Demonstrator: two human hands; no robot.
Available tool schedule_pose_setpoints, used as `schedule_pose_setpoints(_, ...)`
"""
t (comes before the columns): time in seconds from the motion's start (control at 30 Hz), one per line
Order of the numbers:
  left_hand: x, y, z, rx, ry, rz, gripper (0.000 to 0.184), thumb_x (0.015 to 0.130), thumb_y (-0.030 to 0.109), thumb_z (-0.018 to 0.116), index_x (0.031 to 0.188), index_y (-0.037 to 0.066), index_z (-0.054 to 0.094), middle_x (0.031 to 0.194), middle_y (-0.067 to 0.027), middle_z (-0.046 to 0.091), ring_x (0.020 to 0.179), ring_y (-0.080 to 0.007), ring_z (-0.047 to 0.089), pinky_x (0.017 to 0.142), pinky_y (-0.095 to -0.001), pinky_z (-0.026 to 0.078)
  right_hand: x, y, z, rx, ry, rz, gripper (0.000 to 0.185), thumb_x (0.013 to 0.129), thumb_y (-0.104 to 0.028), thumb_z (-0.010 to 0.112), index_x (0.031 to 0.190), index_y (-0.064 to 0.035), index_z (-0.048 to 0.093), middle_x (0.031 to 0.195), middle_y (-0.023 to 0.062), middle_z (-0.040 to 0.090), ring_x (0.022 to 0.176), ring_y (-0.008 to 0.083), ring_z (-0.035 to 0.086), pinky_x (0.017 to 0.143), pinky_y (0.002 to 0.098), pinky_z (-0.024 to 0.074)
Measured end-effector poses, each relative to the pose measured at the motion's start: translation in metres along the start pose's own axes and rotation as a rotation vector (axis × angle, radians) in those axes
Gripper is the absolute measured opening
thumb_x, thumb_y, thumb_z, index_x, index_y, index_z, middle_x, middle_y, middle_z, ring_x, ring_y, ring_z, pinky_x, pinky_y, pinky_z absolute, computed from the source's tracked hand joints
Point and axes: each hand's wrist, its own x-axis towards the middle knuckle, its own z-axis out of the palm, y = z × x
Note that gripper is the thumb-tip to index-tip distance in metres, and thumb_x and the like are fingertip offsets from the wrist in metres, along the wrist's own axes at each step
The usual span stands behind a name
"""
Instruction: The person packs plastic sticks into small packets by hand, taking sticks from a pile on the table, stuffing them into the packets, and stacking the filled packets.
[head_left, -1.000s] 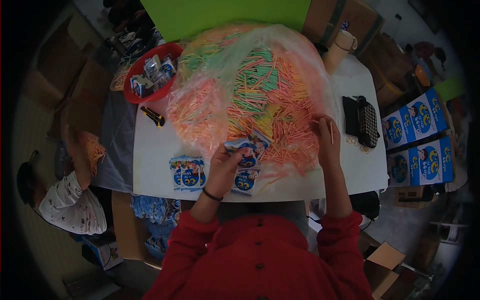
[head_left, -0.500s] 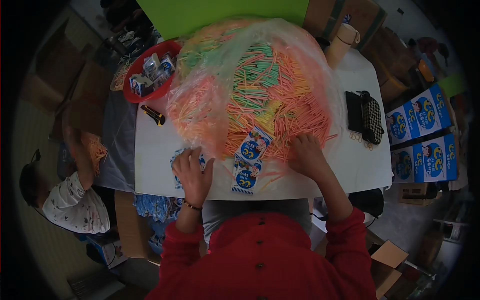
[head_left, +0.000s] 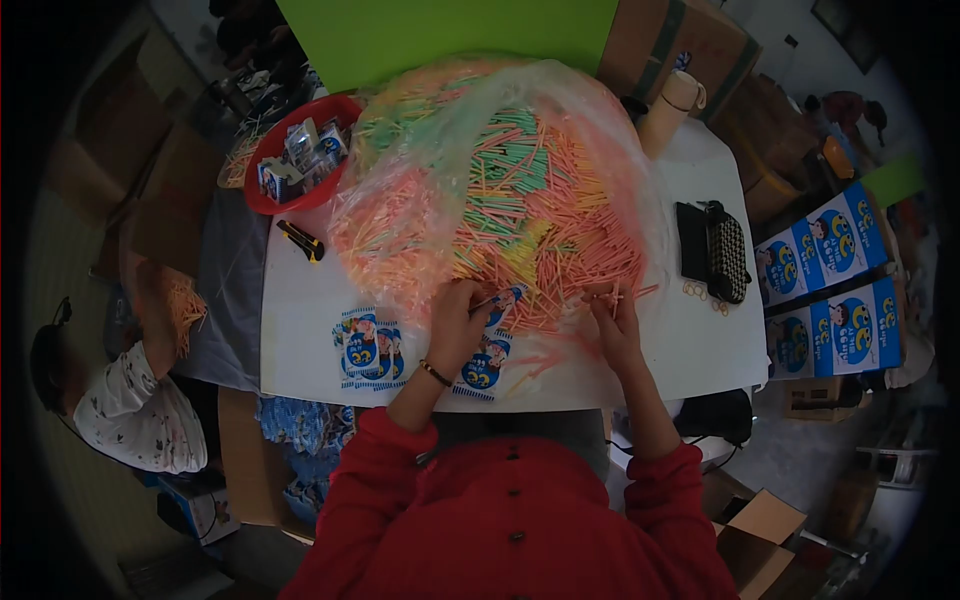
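A large clear plastic bag (head_left: 400, 140) lies spread on the table, full of thin pink, green, orange and yellow sticks (head_left: 520, 165). At its front edge my left hand (head_left: 456, 325) pinches the edge of a small blue-and-white printed packet (head_left: 508, 301). Below that one lies another printed packet (head_left: 484, 368), partly under the hand. My right hand (head_left: 616, 325) is closed at the lower right of the pile, with pink sticks (head_left: 601, 294) between its fingertips. Several more packets (head_left: 362, 350) overlap on the tabletop left of my left hand.
A red basin (head_left: 300, 200) of packets stands at the back left, near a yellow-black box cutter (head_left: 302, 241). On the right are a bottle (head_left: 668, 115), a black flat item (head_left: 691, 240) and a checkered pouch (head_left: 728, 255). Another person (head_left: 135, 400) sits at left. Printed boxes (head_left: 830, 290) stand right.
My left hand has moved right from the packets at left to the packet by the pile, uncovering those packets. My right hand has lifted slightly, with sticks now showing at its fingertips.
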Motion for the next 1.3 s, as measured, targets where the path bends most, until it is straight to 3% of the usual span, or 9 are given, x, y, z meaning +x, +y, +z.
schedule_pose_setpoints(0.1, -0.001, -0.014, 0.008, -0.051, 0.156, 0.251, 0.019, 0.080, 0.010, 0.067, 0.098, 0.003, 0.065, 0.090, -0.0121, 0.063, 0.088, -0.0311, 0.056, 0.079, -0.0392, 0.044, 0.002, 0.012, 0.007, -0.055, 0.044, -0.023, 0.015, 0.091, -0.004, 0.056, 0.106, -0.0019, 0.055, 0.103, 0.0115, 0.060, 0.095, 0.0218, 0.060, 0.086, 0.0296, 0.0458)
schedule_pose_setpoints(0.33, -0.002, 0.000, -0.011, 0.058, 0.218, 0.349, 0.018, 0.085, 0.006, 0.063, 0.102, 0.004, 0.069, 0.089, -0.0099, 0.067, 0.080, -0.0265, 0.061, 0.070, -0.0356, 0.047, 0.019, -0.001, 0.010, -0.457, 0.095, -0.040, 0.013, 0.097, -0.012, 0.048, 0.099, -0.0020, 0.056, 0.089, 0.0063, 0.060, 0.081, 0.0178, 0.057, 0.077, 0.0296, 0.0468)
schedule_pose_setpoints(0.4, -0.006, 0.003, -0.017, -0.355, -0.018, -0.226, 0.020, 0.088, 0.002, 0.060, 0.106, 0.002, 0.066, 0.098, -0.0088, 0.069, 0.082, -0.0195, 0.065, 0.070, -0.0308, 0.051, 0.033, 0.002, 0.002, -0.324, 0.205, 0.101, 0.017, 0.099, -0.015, 0.047, 0.097, -0.0019, 0.057, 0.085, 0.0067, 0.060, 0.079, 0.0195, 0.058, 0.076, 0.0309, 0.0472)
schedule_pose_setpoints(0.47, -0.007, 0.005, -0.020, -0.744, -0.052, -0.306, 0.022, 0.088, 0.001, 0.059, 0.109, 0.000, 0.064, 0.102, -0.0092, 0.069, 0.085, -0.0179, 0.067, 0.071, -0.0300, 0.053, 0.044, 0.019, -0.018, 0.411, 0.212, 0.360, 0.023, 0.101, -0.022, 0.045, 0.099, -0.0023, 0.056, 0.088, 0.0070, 0.058, 0.081, 0.0201, 0.058, 0.078, 0.0328, 0.0481)
schedule_pose_setpoints(0.5, -0.007, 0.006, -0.020, -1.136, -0.087, -0.379, 0.024, 0.089, 0.000, 0.059, 0.112, -0.001, 0.062, 0.105, -0.0096, 0.069, 0.087, -0.0162, 0.068, 0.073, -0.0291, 0.056, 0.044, 0.009, -0.014, 0.414, 0.209, 0.357, 0.023, 0.101, -0.022, 0.045, 0.099, -0.0023, 0.056, 0.088, 0.0070, 0.058, 0.081, 0.0201, 0.058, 0.078, 0.0328, 0.0481)
schedule_pose_setpoints(0.57, -0.007, 0.006, -0.021, -1.251, -0.146, -0.406, 0.025, 0.089, 0.002, 0.060, 0.114, -0.001, 0.060, 0.105, -0.0100, 0.068, 0.089, -0.0175, 0.068, 0.077, -0.0310, 0.056, 0.044, -0.024, 0.000, 0.800, 0.406, 0.629, 0.023, 0.103, -0.022, 0.042, 0.105, -0.0015, 0.053, 0.092, 0.0080, 0.057, 0.078, 0.0178, 0.054, 0.078, 0.0325, 0.0479)
schedule_pose_setpoints(0.7, -0.012, 0.008, -0.019, -1.451, -0.255, -0.625, 0.029, 0.089, 0.005, 0.062, 0.117, 0.000, 0.059, 0.105, -0.0098, 0.068, 0.088, -0.0175, 0.068, 0.075, -0.0316, 0.057, 0.026, -0.014, -0.002, 0.799, 0.185, 0.621, 0.027, 0.102, -0.023, 0.044, 0.116, -0.0006, 0.050, 0.098, 0.0073, 0.054, 0.089, 0.0188, 0.056, 0.086, 0.0338, 0.0487)
schedule_pose_setpoints(1.0, -0.030, 0.006, 0.006, -1.069, -0.229, -0.425, 0.019, 0.089, 0.003, 0.062, 0.106, -0.001, 0.069, 0.098, -0.0065, 0.070, 0.087, -0.0124, 0.066, 0.077, -0.0257, 0.054, 0.015, -0.068, 0.041, 0.479, 0.086, 0.136, 0.019, 0.102, -0.014, 0.041, 0.112, -0.0024, 0.053, 0.103, 0.0117, 0.064, 0.105, 0.0206, 0.061, 0.094, 0.0328, 0.0455)
schedule_pose_setpoints(1.3, -0.033, 0.013, 0.006, -0.824, -0.247, -0.269, 0.023, 0.088, 0.000, 0.062, 0.110, 0.001, 0.069, 0.099, -0.0033, 0.070, 0.090, -0.0084, 0.063, 0.080, -0.0225, 0.051, 0.022, -0.097, 0.073, 0.379, -0.249, -0.276, 0.009, 0.099, -0.008, 0.041, 0.106, -0.0075, 0.046, 0.101, 0.0114, 0.065, 0.110, 0.0216, 0.061, 0.115, 0.0458, 0.0176)
